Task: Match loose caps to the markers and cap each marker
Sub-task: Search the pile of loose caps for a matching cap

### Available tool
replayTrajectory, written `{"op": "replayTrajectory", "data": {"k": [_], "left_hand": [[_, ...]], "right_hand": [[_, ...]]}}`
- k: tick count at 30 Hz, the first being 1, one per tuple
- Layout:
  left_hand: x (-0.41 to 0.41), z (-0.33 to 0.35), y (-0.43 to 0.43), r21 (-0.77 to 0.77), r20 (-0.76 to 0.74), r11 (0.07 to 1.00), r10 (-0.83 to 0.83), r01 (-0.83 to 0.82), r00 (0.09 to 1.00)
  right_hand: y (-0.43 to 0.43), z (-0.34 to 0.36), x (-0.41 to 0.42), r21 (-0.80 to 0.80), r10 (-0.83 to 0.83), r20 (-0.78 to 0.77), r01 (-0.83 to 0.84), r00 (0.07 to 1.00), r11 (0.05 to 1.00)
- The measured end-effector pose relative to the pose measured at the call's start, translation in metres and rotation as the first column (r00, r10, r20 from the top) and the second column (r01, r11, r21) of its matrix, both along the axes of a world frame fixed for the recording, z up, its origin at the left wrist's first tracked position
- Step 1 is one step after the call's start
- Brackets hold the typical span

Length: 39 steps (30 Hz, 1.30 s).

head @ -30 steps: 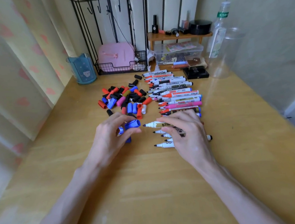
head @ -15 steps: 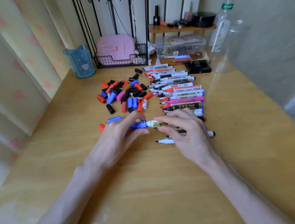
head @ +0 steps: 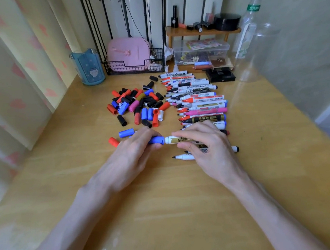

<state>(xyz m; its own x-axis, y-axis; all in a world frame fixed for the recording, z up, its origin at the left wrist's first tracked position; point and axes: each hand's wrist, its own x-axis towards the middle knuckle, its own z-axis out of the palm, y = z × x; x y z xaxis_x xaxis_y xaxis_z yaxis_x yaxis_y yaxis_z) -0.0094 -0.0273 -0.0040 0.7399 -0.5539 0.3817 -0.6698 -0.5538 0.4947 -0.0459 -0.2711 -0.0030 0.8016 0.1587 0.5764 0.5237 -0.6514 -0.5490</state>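
Head view. Capping step: the left hand (head: 134,149) pinches a blue cap (head: 156,140) butted against the white collar of a gold-labelled marker (head: 174,139), which the right hand (head: 203,141) grips over the surface (head: 167,204). Likely next: press the cap home, then match another from the cap pile (head: 136,105).

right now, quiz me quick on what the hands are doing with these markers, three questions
1. True or false: the left hand grips a red cap.
2. Which hand holds the gold-label marker? A left, B right.
3. Fill in: the pile of loose caps lies to the ___ of the marker row.
Key: 1 false, it grips the blue cap; 2 B, the right hand; 3 left.
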Motion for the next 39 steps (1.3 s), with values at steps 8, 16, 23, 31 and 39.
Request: {"op": "replayTrajectory", "data": {"k": [8,16,23,31,39], "left_hand": [[0.003,-0.001,-0.001,-0.021,-0.017,0.999,0.026,-0.026,1.0],[-0.003,0.003,-0.002,0.001,-0.001,1.0,0.03,-0.03,1.0],[-0.002,-0.002,-0.006,-0.057,-0.034,0.998,0.002,-0.004,0.999],[-0.007,0.0,-0.013,-0.071,-0.001,0.997,0.012,-0.012,1.0],[-0.014,0.0,-0.018,-0.099,-0.013,0.995,0.023,-0.025,1.0]], "right_hand": [[0.001,-0.002,0.002,0.015,-0.026,-0.021,0.026,0.999,1.0],[0.001,-0.003,0.0,0.003,0.014,0.017,-0.015,1.0,1.0],[0.003,-0.008,-0.002,-0.077,-0.012,0.082,0.019,0.997,0.997],[0.007,-0.009,-0.007,-0.074,-0.058,0.121,0.067,0.991,0.995],[0.008,-0.008,-0.011,-0.09,-0.087,0.152,0.102,0.984,0.991]]}}
